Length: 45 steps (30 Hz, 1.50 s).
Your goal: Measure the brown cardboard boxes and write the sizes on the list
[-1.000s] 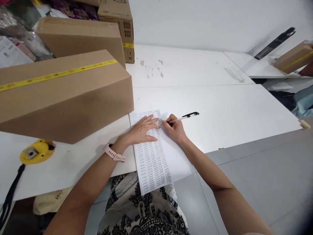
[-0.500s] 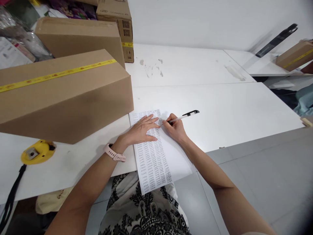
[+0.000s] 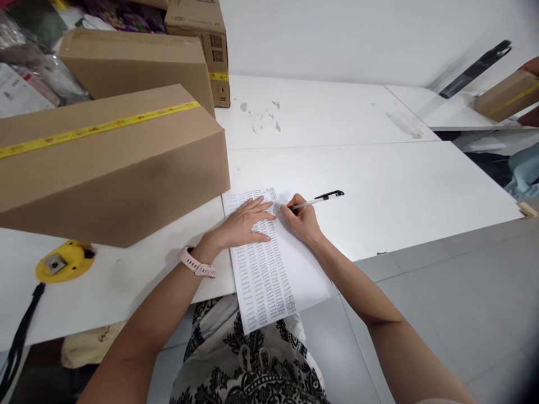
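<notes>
A sheet of paper (image 3: 263, 280) with columns of small handwriting lies on the white table, its near end hanging over the edge above my lap. Flat on its upper part rests my left hand (image 3: 248, 221), fingers spread. My right hand (image 3: 304, 220) grips a pen (image 3: 320, 198) with a clear barrel and black cap end, its tip hidden by my fingers beside the right-hand column. The paper's right part is blank. A pink watch band (image 3: 197, 264) circles my left wrist.
A large taped cardboard box (image 3: 126, 168) stands left of the paper, more boxes behind it. A yellow tape measure (image 3: 65, 262) with a black strap lies near the left front. At far right, another person's hand (image 3: 531, 66) touches a small box (image 3: 507, 100).
My hands, the pen and the paper look practically unmoved. At far right, the other person's hand has come into view on top of the small box.
</notes>
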Tool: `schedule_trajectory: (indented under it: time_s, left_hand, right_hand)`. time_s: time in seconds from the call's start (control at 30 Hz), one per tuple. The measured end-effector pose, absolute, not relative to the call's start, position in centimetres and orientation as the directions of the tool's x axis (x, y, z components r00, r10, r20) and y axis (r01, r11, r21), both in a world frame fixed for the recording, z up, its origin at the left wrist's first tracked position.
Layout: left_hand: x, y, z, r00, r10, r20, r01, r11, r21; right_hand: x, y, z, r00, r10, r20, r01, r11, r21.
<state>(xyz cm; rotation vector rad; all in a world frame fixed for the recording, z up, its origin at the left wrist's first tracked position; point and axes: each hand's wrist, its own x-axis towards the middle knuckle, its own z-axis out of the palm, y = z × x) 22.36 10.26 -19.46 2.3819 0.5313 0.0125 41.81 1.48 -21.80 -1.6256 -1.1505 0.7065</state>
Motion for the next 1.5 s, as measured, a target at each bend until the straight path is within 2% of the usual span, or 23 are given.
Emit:
schedule_trajectory:
  time_s: [1.5]
  left_hand:
    - [22.50,10.13,-19.14,0.916,0.374,-0.147,0.381,-0.690,0.615]
  right_hand:
    - [42.01,1.45,-21.70,0.378,0.924,0.050,0.316,-0.078,-0.945]
